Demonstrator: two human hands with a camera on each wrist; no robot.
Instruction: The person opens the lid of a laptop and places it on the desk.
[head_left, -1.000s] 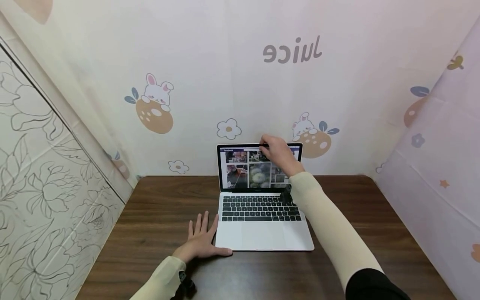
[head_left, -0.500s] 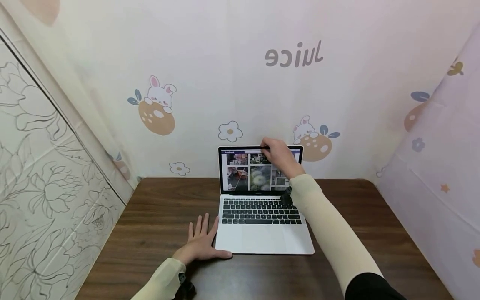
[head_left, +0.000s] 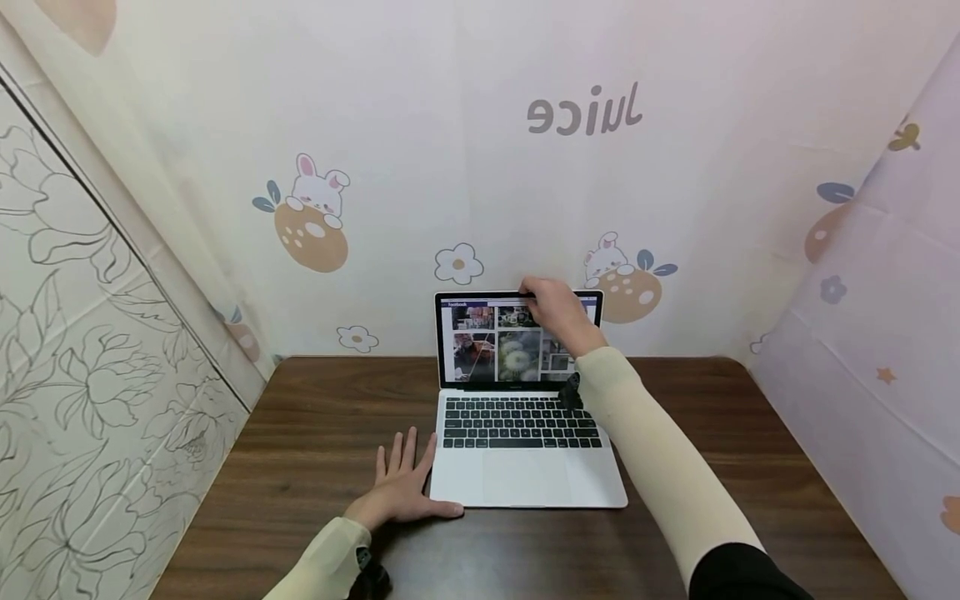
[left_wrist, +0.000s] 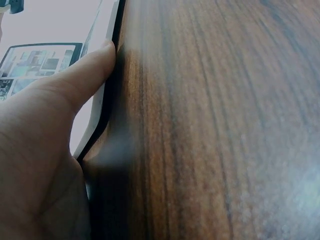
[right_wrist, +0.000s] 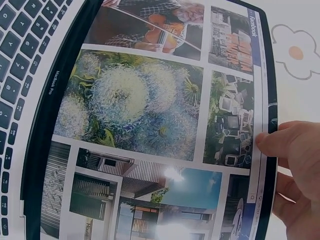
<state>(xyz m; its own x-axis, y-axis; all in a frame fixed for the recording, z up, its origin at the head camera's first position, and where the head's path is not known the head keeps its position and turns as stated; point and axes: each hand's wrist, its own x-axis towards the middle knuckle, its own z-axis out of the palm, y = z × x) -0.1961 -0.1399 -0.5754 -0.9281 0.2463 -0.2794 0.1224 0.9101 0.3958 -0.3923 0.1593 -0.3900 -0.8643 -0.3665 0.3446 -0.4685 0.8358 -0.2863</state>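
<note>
A silver laptop (head_left: 527, 483) stands unfolded on the wooden table, its black-framed screen (right_wrist: 135, 105) upright and covered in pictures. My right hand (head_left: 558, 312) pinches the top edge of that screen, thumb on the front and fingers behind it, as the right wrist view shows. At the laptop's front left corner my left hand (head_left: 401, 490) rests with fingers spread. Its thumb (left_wrist: 95, 67) lies along the front edge, and its other fingers point away beside the left side. Part of the screen and keyboard (head_left: 517, 421) is hidden by my right arm.
The dark wooden table (head_left: 322, 417) extends to both sides of the laptop. Behind it hangs a pale curtain (head_left: 405, 167) printed with rabbits and flowers, close to the back edge. More printed cloth (head_left: 885, 333) hangs at the right, and a flower-patterned panel (head_left: 97, 367) stands at the left.
Both hands keep their places on the laptop, and the screen's angle looks about the same. The whole head view has shifted slightly.
</note>
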